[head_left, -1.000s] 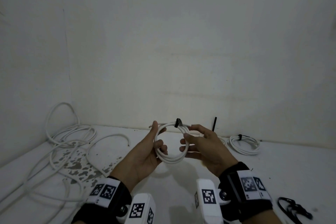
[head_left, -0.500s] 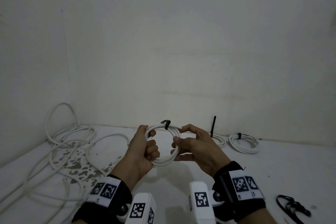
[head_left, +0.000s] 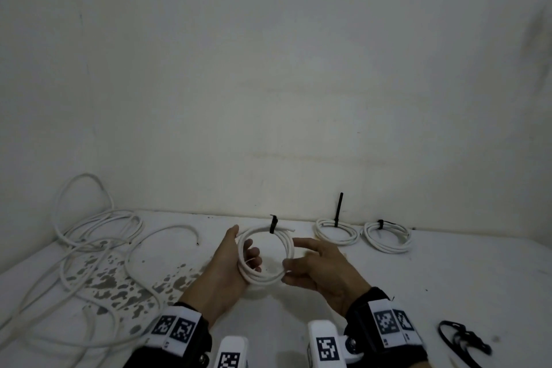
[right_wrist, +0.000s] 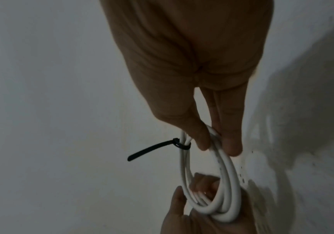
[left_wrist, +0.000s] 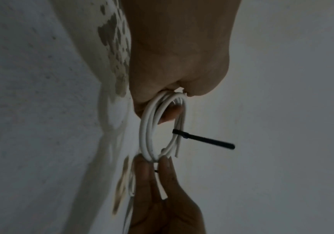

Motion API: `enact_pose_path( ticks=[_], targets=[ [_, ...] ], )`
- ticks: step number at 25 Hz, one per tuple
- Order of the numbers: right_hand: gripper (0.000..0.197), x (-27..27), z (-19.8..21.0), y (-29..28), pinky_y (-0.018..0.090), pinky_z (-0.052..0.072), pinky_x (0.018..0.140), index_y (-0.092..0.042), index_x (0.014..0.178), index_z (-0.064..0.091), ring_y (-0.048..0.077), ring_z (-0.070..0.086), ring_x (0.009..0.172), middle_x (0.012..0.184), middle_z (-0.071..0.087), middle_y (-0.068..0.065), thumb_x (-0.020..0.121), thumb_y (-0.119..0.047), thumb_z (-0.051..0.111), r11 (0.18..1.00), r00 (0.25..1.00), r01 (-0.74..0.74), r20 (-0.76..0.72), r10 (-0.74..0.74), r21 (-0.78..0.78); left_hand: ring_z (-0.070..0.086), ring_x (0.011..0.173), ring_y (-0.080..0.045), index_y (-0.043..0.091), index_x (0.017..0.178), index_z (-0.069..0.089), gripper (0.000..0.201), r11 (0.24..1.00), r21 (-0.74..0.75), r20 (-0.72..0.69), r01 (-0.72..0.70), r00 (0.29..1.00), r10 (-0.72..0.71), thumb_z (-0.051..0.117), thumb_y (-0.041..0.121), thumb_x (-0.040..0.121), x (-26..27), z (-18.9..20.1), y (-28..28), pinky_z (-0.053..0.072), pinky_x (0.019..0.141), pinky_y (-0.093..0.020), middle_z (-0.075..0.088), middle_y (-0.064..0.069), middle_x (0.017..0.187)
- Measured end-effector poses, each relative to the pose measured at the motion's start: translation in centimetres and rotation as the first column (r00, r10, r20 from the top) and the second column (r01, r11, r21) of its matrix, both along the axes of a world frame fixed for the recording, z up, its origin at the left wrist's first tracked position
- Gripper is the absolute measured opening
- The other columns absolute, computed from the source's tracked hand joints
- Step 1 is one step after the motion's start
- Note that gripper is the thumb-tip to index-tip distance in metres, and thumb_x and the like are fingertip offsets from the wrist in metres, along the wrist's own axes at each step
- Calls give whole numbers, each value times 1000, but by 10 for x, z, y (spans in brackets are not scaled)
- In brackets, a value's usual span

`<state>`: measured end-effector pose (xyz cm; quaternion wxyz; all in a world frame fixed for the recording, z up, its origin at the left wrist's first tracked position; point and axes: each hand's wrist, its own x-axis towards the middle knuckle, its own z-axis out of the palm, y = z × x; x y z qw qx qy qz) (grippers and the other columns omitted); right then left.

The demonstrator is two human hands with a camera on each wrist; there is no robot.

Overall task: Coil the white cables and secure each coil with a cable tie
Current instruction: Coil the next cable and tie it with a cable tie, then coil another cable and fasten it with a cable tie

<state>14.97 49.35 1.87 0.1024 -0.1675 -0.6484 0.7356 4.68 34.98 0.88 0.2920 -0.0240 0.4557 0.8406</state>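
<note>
Both hands held 1 coil above the table: our left hand curled round its left side, right hand pinching its right; black tie on top.

The coil is smooth white plastic-sheathed cable with a slight sheen. Its tie is matt black plastic. At 9 o'clock the counter has white paint flaked into grey patches; the wall looks matt.
</note>
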Motion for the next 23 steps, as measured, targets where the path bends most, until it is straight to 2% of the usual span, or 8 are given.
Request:
enact_pose_path(
  ticks=[3, 6, 8, 11, 14, 16, 20, 23],
  targets=[
    [31, -15, -5, 17, 34, 62, 66, -4, 105, 61, 27, 66, 73, 83, 66, 24, 80, 10, 73, 984, 985, 173, 8, -173, 44, 58, 84, -24, 6, 102, 61, 41, 992, -114, -38, 61, 997, -65, 45, 44, 101, -11, -12, 19, 50, 68, -34, 62, -13, 97],
    [20, -38, -18, 40, 33, 61, 60, -1, 89, 59, 27, 66, 63, 75, 66, 20, 80, 9, 73, 950, 950, 308, 48, -310, 38, 62, 86, -26, 1, 110, 66, 25, 949, -309, -201, 68, 970, -135, 46, 12, 100, -32, -14, 43, 54, 69, -33, 67, -15, 99],
    [12, -55, -28, 51, 35, 60, 63, 0, 79, 64, 32, 69, 63, 70, 68, 19, 80, 6, 74, 933, 930, 353, 79, -358, 67, 61, 82, -23, -2, 116, 62, 27, 865, -500, -316, 31, 924, -216, 45, 3, 96, -49, -15, 58, 55, 68, -29, 63, -15, 102],
    [9, -77, -37, 63, 48, 62, 72, 1, 72, 70, 37, 72, 68, 71, 71, 21, 79, 3, 75, 911, 908, 404, 87, -410, 77, 55, 65, -18, 11, 83, 61, 12, 750, -661, -389, -25, 866, -315, 54, 2, 87, -73, -19, 74, 49, 54, -19, 59, -11, 82],
    [6, -96, -43, 73, 48, 63, 65, -2, 71, 74, 35, 74, 68, 65, 73, 18, 77, -2, 76, 894, 895, 428, 74, -440, 134, 62, 69, -27, 16, 58, 63, 5, 743, -659, -450, -119, 853, -263, 62, 11, 58, -99, -33, 85, 52, 67, -34, 70, -23, 73],
    [5, -106, -46, 80, 45, 63, 66, -6, 72, 75, 33, 74, 71, 66, 74, 15, 73, -9, 78, 882, 891, 428, 67, -448, 197, 65, 67, -26, 19, 51, 64, 14, 750, -643, -478, -153, 846, -238, 67, 11, 61, -103, -31, 89, 57, 72, -41, 72, -21, 72],
    [24, -119, -57, 98, 48, 62, 71, -12, 76, 76, 31, 72, 71, 71, 75, 14, 54, -22, 76, 884, 903, 398, 67, -424, 245, 69, 64, -25, 20, 46, 65, 36, 731, -663, -459, -162, 859, -226, 74, 2, 76, -106, -22, 98, 59, 77, -35, 69, -4, 54],
    [17, -113, -54, 96, 44, 59, 62, -12, 78, 72, 31, 67, 58, 67, 73, 17, 62, -12, 67, 885, 895, 429, 49, -444, 179, 70, 69, -26, 21, 36, 66, 45, 746, -651, -444, -140, 868, -224, 77, 3, 75, -108, -24, 98, 59, 80, -34, 69, -3, 55]
  ],
)
